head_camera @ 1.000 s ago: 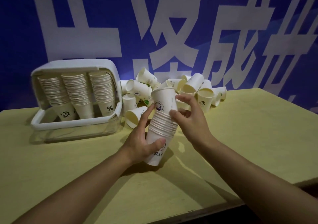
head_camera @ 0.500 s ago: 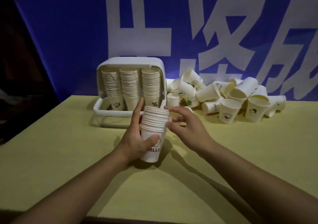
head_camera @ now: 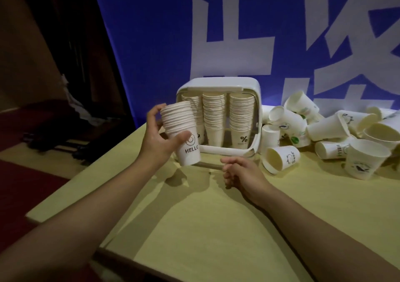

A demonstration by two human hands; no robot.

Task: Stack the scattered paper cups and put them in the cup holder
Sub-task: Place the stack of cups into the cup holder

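Nearest the camera, both forearms reach out over the yellow table [head_camera: 216, 227]. The right hand [head_camera: 242, 172] rests low on the tabletop just in front of the holder, fingers loosely curled toward the palm and holding nothing.

A little farther and to the left, the left hand [head_camera: 161, 137] grips a nested stack of paper cups [head_camera: 180, 130], raised off the table and leaning left. The thumb crosses the front of the bottom cup, the one printed with a smiley and "HELLO", while the fingers curl around the far left side of the rims. The hand is closed firmly round the stack.

Just behind it stands the white cup holder [head_camera: 218, 84], open toward the camera, with three columns of cups [head_camera: 241, 112] already inside. The held stack overlaps the left column in view; whether it touches the holder cannot be told.

To the right of the holder, scattered loose cups [head_camera: 281, 159] lie tipped and upright in a heap reaching the far right edge, against the blue banner [head_camera: 151, 32].

The step in hand looks like carrying a finished stack to the holder. The next move would call for lining the stack up with one column and sliding it in without crushing the rims. Many loose cups remain, so the task seems well short of done.
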